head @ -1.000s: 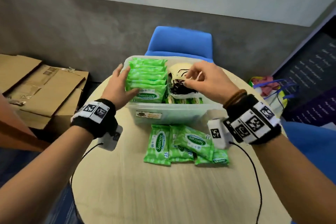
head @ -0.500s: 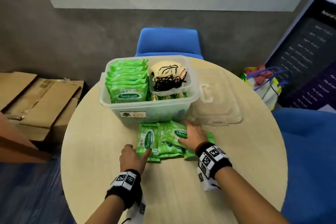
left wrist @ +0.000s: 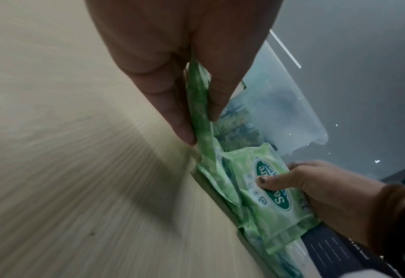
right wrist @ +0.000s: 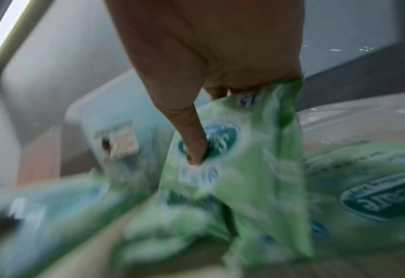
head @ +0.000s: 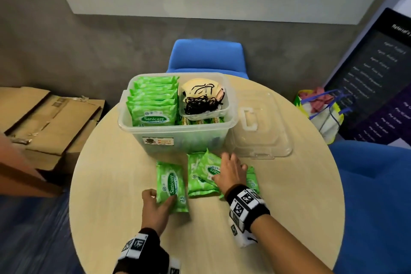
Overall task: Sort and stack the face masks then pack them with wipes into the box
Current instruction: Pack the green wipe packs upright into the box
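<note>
A clear plastic box (head: 178, 138) stands mid-table. It holds a row of upright green wipes packs (head: 153, 100) on the left and a small tub (head: 226, 107) of beige masks (head: 201, 91) with black loops on the right. Loose wipes packs lie in front of it. My left hand (head: 160, 200) pinches the near corner of one pack (head: 170, 182) lying apart at the left; thumb and fingers clamp its edge (left wrist: 198, 90). My right hand (head: 222, 167) grips the top pack (head: 208, 168) of the pile, with the thumb (right wrist: 194, 143) pressed into its front (right wrist: 256, 150).
The box's clear lid (head: 260, 131) lies on the round table (head: 111, 184) to the right of the box. A blue chair (head: 206, 55) stands behind, another blue seat (head: 378, 184) at the right. Flattened cardboard (head: 49, 118) and a bag (head: 320, 111) sit on the floor.
Both hands left the box and came down to the loose packs. The left hand has since drawn one pack away from the pile and pinched it; the right hand closed on the top pack.
</note>
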